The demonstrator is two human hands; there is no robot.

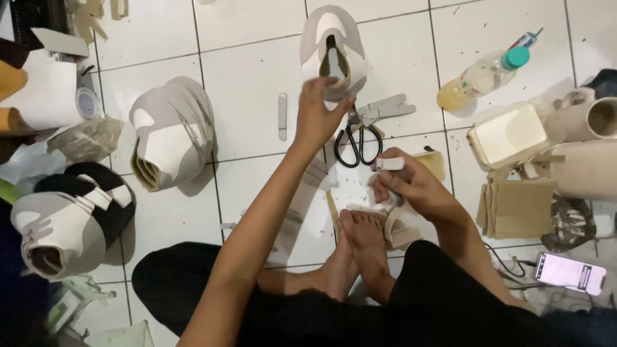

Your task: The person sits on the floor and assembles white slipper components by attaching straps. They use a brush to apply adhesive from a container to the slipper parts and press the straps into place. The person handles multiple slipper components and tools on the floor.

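Observation:
My left hand (pixel 319 112) reaches forward and pinches the near edge of a grey and white shoe upper (pixel 333 48) standing on the white tiled floor. My right hand (pixel 411 183) is closed around a small white strip piece (pixel 389 164), held above a pile of beige cut pieces (pixel 398 228) by my bare feet (pixel 360 247). Black-handled scissors (pixel 357 138) lie between the two hands.
Stacked grey and white uppers stand at left (pixel 170 132) and lower left (pixel 61 228). A plastic bottle of yellow liquid (pixel 485 76), a cream box (pixel 508 135), cardboard sheets (pixel 517 209), rolls (pixel 588 119) and a lit phone (pixel 571 273) sit at right.

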